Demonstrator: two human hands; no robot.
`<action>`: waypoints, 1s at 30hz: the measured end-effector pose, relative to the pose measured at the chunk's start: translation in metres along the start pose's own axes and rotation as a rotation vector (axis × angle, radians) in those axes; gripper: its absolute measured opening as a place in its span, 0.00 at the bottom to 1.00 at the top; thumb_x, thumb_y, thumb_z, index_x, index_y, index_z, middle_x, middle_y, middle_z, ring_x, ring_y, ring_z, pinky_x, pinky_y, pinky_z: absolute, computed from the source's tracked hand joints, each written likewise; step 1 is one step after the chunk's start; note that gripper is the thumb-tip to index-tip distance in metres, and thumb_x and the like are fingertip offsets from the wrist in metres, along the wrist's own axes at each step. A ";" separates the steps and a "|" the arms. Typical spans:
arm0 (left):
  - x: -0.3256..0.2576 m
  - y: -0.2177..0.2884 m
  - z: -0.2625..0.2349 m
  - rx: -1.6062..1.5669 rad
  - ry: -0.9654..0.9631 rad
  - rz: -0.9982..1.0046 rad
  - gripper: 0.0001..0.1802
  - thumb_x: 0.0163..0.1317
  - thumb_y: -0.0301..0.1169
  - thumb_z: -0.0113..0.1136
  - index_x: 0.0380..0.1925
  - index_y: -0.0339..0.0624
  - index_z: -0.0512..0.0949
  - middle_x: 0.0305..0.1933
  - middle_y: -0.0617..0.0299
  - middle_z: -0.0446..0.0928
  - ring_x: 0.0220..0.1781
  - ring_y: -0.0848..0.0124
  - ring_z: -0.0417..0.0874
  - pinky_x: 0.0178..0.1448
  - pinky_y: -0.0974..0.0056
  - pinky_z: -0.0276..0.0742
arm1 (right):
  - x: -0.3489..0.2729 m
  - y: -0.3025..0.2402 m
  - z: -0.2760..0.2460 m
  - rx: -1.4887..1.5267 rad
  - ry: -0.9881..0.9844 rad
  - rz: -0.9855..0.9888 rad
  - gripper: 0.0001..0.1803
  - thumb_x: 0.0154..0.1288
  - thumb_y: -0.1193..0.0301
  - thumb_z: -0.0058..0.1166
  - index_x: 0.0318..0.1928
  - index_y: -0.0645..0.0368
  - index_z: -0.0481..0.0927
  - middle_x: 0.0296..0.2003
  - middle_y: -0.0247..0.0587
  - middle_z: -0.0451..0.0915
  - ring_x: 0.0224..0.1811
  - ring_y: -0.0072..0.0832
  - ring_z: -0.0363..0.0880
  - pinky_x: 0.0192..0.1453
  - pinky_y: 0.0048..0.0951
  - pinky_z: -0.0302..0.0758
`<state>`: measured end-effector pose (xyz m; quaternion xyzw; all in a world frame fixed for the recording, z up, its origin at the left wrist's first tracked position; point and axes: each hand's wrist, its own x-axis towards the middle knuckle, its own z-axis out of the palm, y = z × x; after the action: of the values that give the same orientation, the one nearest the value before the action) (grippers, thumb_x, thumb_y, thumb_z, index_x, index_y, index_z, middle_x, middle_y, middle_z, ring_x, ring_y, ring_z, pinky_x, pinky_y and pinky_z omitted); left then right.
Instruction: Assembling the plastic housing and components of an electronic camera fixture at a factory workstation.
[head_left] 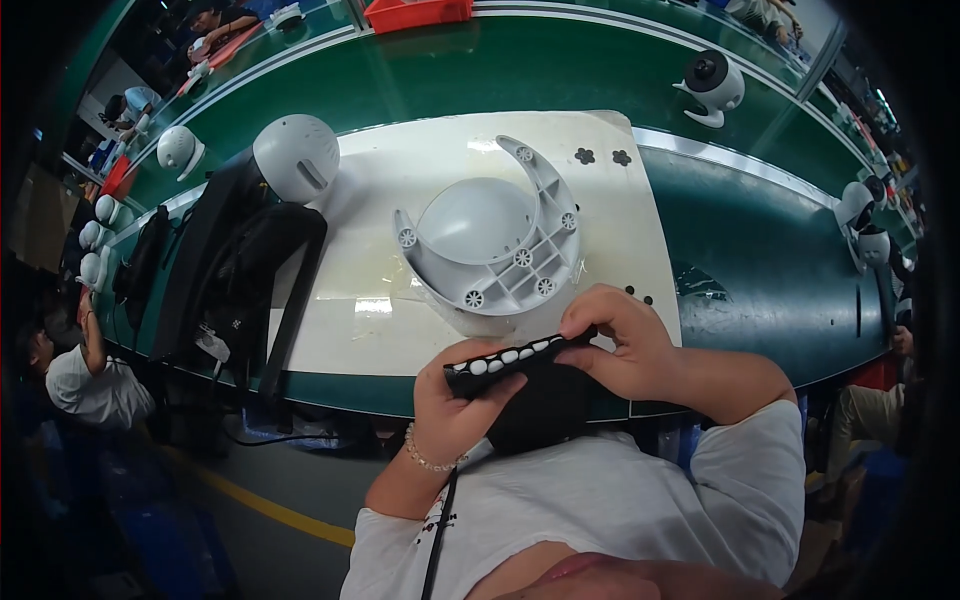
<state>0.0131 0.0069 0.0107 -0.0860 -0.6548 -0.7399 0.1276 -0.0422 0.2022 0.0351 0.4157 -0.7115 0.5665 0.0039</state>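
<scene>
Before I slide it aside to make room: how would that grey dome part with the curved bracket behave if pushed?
The grey dome part looks like thin moulded plastic, so probably light and stiff. It seems to rest on its rounded side on the white mat, so it may rock or spin rather than slide straight. The ribbed bracket arm sticks out and might catch.

The lower part of a black strip (515, 360) with a row of small white pieces is hidden behind the fingers of the left hand (455, 400) and right hand (620, 345). The near rim of the grey plastic shell (490, 245) is covered by the right hand. A red bin (415, 12) is cut off by the top edge. Small dark flower-shaped bits (603, 156) on the white mat (350, 300) are too tiny to identify.
</scene>
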 end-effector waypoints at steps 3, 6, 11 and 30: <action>-0.001 -0.005 -0.009 0.081 -0.077 -0.025 0.09 0.45 0.18 0.65 0.28 0.32 0.75 0.29 0.58 0.77 0.29 0.72 0.76 0.35 0.71 0.70 | 0.004 -0.011 -0.003 0.000 -0.047 0.242 0.13 0.52 0.79 0.58 0.39 0.59 0.72 0.36 0.39 0.73 0.36 0.27 0.74 0.42 0.24 0.71; -0.003 -0.004 -0.008 0.080 -0.041 -0.038 0.09 0.45 0.18 0.65 0.26 0.32 0.75 0.28 0.58 0.77 0.28 0.73 0.75 0.34 0.71 0.69 | 0.001 -0.006 -0.007 0.449 0.073 0.356 0.12 0.53 0.79 0.56 0.39 0.60 0.73 0.36 0.39 0.74 0.38 0.26 0.75 0.44 0.23 0.72; -0.004 -0.002 -0.009 0.146 -0.025 -0.069 0.08 0.45 0.19 0.65 0.24 0.32 0.75 0.24 0.59 0.75 0.24 0.74 0.73 0.30 0.72 0.67 | 0.004 -0.003 -0.017 -0.207 -0.001 -0.080 0.12 0.51 0.79 0.58 0.37 0.58 0.74 0.40 0.39 0.76 0.46 0.35 0.75 0.46 0.27 0.72; 0.002 -0.014 -0.006 0.266 -0.003 0.225 0.12 0.37 0.19 0.68 0.20 0.38 0.72 0.18 0.63 0.71 0.24 0.67 0.72 0.47 0.60 0.68 | 0.007 0.001 -0.001 -0.098 0.169 -0.381 0.26 0.43 0.85 0.58 0.43 0.51 0.68 0.38 0.37 0.71 0.40 0.34 0.72 0.43 0.33 0.64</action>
<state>0.0069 0.0027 -0.0024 -0.1424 -0.7333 -0.6277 0.2190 -0.0482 0.1986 0.0378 0.4930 -0.6439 0.5533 0.1906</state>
